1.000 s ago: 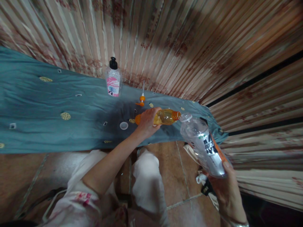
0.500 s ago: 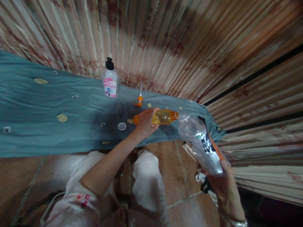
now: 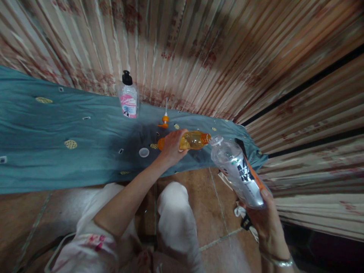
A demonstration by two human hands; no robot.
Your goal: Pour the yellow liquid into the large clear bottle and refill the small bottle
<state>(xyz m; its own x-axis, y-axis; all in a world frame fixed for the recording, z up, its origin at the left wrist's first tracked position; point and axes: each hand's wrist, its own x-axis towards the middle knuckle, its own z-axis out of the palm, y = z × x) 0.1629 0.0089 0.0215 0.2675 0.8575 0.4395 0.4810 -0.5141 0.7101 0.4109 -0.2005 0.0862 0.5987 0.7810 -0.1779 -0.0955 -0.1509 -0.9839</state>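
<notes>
- Head view: the left hand (image 3: 170,146) grips an orange bottle (image 3: 193,140) tipped on its side, its neck meeting the open mouth of a clear bottle (image 3: 240,172) clasped at the base by the right hand (image 3: 265,220).
- The orange bottle is part full; little liquid shows in the clear one, so the pouring seems barely begun.
- Its pump (image 3: 164,120), a white cap (image 3: 143,152) and a soap dispenser (image 3: 127,99) rest on a teal cloth (image 3: 57,151), with curtains (image 3: 199,49) behind and a tiled floor (image 3: 216,212) below.

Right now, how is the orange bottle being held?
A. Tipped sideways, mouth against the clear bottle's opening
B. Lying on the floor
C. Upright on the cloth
A: the left hand holds the orange bottle sideways, its mouth meeting the open neck of the clear bottle gripped by the right hand.
</notes>
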